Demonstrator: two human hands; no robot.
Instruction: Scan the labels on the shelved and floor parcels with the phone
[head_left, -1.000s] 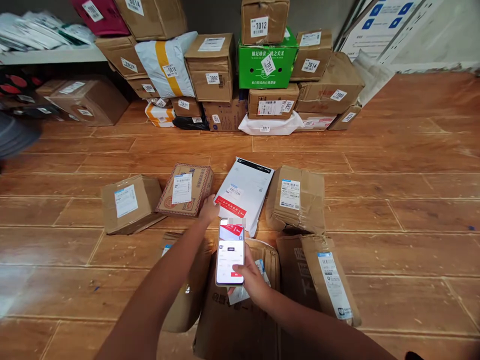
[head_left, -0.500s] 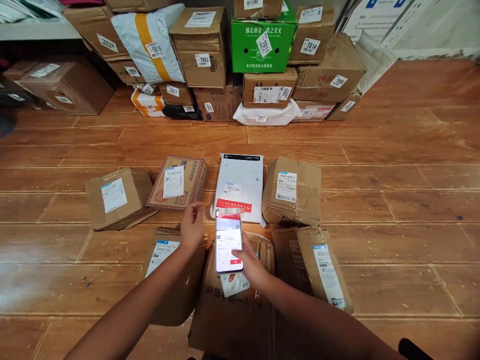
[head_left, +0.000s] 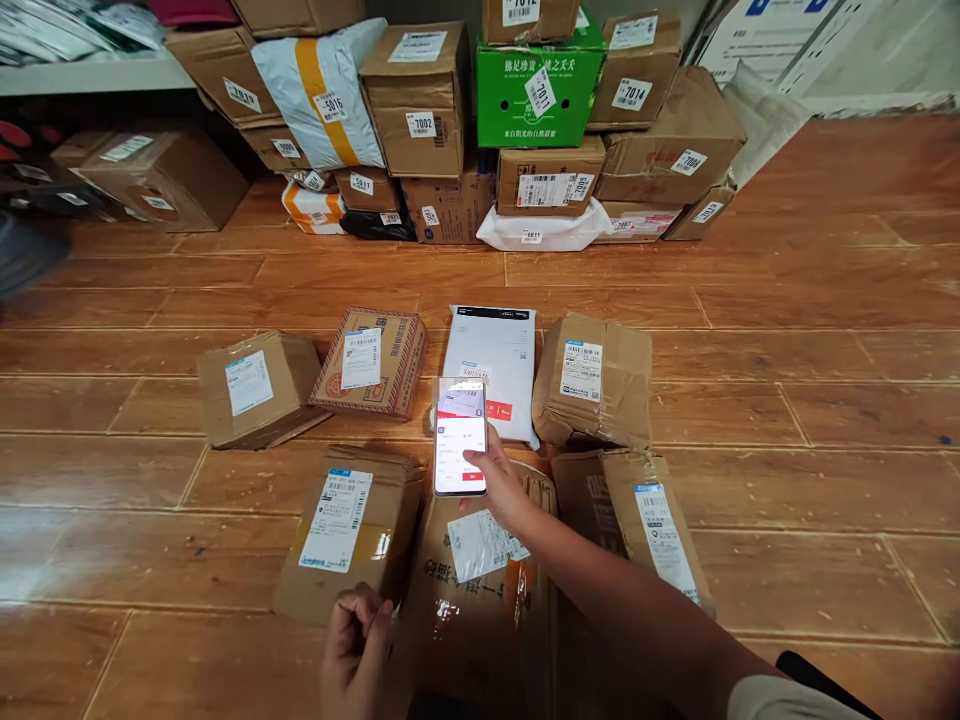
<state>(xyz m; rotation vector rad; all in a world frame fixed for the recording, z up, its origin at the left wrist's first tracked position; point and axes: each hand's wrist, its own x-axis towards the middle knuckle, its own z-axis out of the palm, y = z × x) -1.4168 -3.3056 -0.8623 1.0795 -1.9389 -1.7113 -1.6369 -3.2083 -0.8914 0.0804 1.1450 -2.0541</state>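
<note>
My right hand (head_left: 504, 486) grips a smartphone (head_left: 460, 455) with a lit screen, thumb on its lower right part. The phone is above the near end of a white mailer bag (head_left: 495, 345) and partly covers it. Behind my right hand lies a large carton (head_left: 480, 610) with a creased white label. My left hand (head_left: 356, 640) is lower, by the near edge of a brown box (head_left: 367, 520) with a shipping label. Its fingers are curled in with the thumb against them; whether anything small is between them is hidden.
Labelled boxes lie left (head_left: 259, 390), centre-left (head_left: 375, 360), right (head_left: 600, 380) and near right (head_left: 660, 530) on the wood-look floor (head_left: 787, 330). Stacked numbered parcels, including a green box (head_left: 540, 85), line the back. A blurred grey shape (head_left: 30, 255) shows at the left edge.
My left hand has pulled back toward me, from above the left boxes to the near edge. The phone has moved slightly away from me, over the white mailer. The view has shifted a little.
</note>
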